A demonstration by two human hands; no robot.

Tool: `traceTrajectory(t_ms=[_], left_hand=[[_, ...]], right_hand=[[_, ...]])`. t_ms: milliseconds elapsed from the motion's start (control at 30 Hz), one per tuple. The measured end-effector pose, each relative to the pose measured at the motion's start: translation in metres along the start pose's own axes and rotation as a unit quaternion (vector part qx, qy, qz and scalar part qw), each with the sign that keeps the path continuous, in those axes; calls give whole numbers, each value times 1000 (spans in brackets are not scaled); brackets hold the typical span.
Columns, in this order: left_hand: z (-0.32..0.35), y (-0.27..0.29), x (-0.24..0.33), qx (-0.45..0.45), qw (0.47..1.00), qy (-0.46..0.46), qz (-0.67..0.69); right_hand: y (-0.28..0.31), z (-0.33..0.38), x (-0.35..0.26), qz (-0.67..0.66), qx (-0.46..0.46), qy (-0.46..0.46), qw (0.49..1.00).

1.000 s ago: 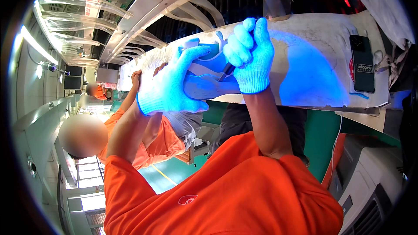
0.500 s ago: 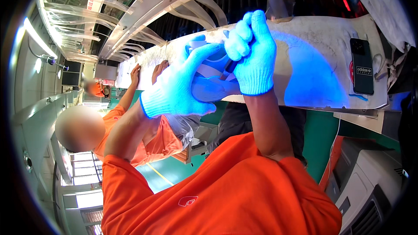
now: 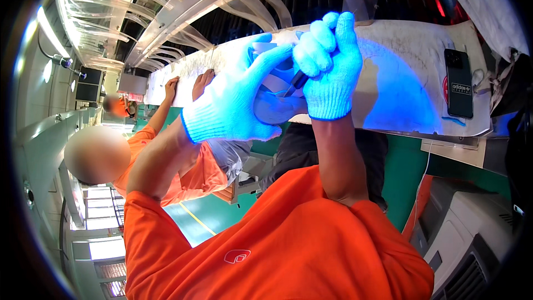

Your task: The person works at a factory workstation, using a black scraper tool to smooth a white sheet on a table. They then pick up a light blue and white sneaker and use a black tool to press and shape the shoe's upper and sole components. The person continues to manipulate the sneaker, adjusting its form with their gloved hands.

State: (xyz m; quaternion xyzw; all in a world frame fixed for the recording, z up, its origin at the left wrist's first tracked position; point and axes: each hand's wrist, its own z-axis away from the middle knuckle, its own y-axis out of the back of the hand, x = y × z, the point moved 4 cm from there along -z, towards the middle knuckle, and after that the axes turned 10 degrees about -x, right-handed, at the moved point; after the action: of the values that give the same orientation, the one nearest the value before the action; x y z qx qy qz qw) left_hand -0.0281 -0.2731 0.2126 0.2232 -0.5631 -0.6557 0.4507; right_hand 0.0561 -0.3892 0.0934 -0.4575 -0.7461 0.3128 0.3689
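Observation:
Both my hands wear white knit gloves that glow blue under the light. My left hand [image 3: 230, 100] is curled round what looks like a shoe [image 3: 273, 109], pale and tinted blue, with thumb and fingers on either side of it. Much of the shoe is hidden by the glove. My right hand [image 3: 328, 69] is closed in a fist round a slim dark-handled tool [image 3: 298, 81], like a small brush. Its lower end points down-left and reaches the shoe; whether the tip touches is too small to tell.
A worn, pale-covered bench [image 3: 413, 44] runs beneath my hands, with a patch of blue light. At its right lies a dark phone [image 3: 458, 83]. Beyond is a machine opening with clear plastic strips [image 3: 247, 11]. A co-worker in orange [image 3: 191, 175] sits at left, hands on the bench.
Both hands have shifted slightly right together with the shoe and the tool. The tool's angle to the shoe has changed a little. Both grips stay closed.

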Motion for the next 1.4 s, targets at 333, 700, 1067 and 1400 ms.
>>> traceTrajectory(t_ms=[333, 700, 1067, 1400], left_hand=[[8, -9, 6, 5, 999, 35, -32], [13, -12, 18, 45, 996, 11, -79], [-1, -8, 16, 125, 984, -127, -6], [20, -23, -33, 75, 996, 7, 49]], right_hand=[[-14, 9, 2, 103, 109, -13, 989], [-15, 19, 4, 73, 199, -12, 977], [-8, 12, -1, -24, 45, -21, 998], [20, -3, -17, 264, 31, -116, 957]])
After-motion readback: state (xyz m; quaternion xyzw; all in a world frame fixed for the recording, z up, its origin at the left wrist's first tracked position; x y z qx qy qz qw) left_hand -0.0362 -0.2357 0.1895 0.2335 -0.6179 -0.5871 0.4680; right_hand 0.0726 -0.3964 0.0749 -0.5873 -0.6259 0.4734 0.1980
